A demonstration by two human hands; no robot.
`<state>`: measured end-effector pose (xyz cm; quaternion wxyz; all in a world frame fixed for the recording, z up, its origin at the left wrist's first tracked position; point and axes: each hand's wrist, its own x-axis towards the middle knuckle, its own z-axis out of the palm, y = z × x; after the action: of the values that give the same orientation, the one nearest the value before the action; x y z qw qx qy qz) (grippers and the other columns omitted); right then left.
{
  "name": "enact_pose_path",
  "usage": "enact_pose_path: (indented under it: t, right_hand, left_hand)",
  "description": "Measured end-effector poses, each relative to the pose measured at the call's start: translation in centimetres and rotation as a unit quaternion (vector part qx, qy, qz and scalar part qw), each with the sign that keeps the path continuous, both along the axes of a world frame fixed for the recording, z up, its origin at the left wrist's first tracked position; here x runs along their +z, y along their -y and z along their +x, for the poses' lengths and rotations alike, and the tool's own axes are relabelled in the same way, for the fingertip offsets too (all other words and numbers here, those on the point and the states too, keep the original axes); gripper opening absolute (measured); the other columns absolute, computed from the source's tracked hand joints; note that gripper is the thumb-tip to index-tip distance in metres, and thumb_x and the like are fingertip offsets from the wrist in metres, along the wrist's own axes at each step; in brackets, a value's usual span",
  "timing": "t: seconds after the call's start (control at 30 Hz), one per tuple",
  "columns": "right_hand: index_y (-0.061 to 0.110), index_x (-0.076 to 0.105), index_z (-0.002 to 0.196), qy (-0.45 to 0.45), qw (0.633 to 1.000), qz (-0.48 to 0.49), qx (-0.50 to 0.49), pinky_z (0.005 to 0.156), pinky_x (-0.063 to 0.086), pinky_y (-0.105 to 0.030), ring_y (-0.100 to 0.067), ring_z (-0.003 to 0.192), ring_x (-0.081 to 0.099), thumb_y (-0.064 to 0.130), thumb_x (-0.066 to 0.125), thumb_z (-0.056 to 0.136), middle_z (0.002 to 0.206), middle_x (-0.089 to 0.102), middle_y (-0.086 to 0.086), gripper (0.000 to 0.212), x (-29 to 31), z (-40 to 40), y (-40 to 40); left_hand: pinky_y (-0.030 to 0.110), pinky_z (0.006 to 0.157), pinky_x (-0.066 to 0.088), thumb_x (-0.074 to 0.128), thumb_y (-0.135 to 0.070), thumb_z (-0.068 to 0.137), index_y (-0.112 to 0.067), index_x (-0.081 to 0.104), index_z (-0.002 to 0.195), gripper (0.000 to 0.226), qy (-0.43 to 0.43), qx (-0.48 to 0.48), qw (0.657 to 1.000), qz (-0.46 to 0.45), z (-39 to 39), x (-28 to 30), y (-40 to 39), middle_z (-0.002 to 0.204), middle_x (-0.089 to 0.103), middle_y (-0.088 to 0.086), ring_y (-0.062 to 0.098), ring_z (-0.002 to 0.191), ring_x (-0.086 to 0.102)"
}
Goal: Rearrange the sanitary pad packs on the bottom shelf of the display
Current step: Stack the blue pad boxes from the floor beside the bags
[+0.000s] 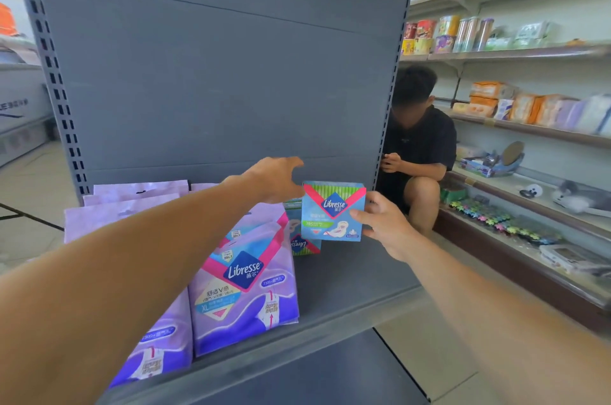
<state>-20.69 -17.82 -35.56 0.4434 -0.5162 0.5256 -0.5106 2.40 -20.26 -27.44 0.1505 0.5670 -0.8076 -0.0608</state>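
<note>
Nearest the camera, the left forearm crosses the lower left of the view, passing over purple Libresse packs (244, 285) that stand upright in rows on the left part of the grey bottom shelf (350, 285). The left hand (277, 178) reaches toward the back of the shelf, fingers spread and relaxed, holding nothing; it sits just left of and behind a blue Libresse pack (332, 211). The right hand (383, 222) grips that blue pack by its right edge, thumb on the front and fingers behind, keeping it upright and above the shelf surface. Just below and left of it, a second blue pack (302, 244) rests on the shelf upside down, partly hidden by the held one and touching the purple packs. Behind the right end of the display, a person in black (420, 146) crouches beside wall shelves (529, 130) stocked with goods.
</note>
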Motion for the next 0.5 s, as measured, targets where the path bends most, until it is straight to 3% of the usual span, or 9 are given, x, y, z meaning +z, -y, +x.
enact_pose_path:
  t: [0.17, 0.37, 0.5]
  right_hand:
    - [0.009, 0.052, 0.121, -0.038, 0.998, 0.044, 0.022, 0.078, 0.058, -0.033, -0.020, 0.106, 0.066, 0.005, 0.063, 0.092, 0.118, 0.066, -0.008, 0.031, -3.2, -0.7, -0.2]
    - [0.015, 0.054, 0.114, -0.044, 0.996, 0.075, 0.029, 0.075, 0.054, -0.029, -0.016, 0.098, 0.066, 0.002, 0.060, 0.094, 0.115, 0.067, -0.006, 0.024, -6.6, -0.1, 1.0]
    - [0.015, 0.054, 0.116, -0.047, 0.995, 0.082, 0.025, 0.088, 0.054, -0.037, -0.020, 0.106, 0.064, 0.002, 0.059, 0.094, 0.116, 0.066, -0.006, 0.027, -8.0, 1.0, 2.6]
  left_hand:
    - [0.042, 0.107, 0.038, 0.049, -0.060, 0.087, -0.030, 0.038, 0.145, 0.066, 0.101, 0.042, 0.994, -0.024, 1.4, 0.0, 0.5, 0.140, 0.051, 0.003, 0.030, 0.129, 0.043]
    - [0.044, 0.104, 0.040, 0.043, -0.063, 0.084, -0.031, 0.047, 0.135, 0.061, 0.120, 0.041, 0.992, -0.016, 2.0, -1.6, 1.9, 0.136, 0.053, 0.003, 0.030, 0.126, 0.044]
    - [0.047, 0.106, 0.038, 0.042, -0.064, 0.083, -0.032, 0.045, 0.137, 0.063, 0.128, 0.041, 0.991, -0.015, 2.0, -2.4, 2.9, 0.139, 0.051, 0.004, 0.030, 0.130, 0.040]
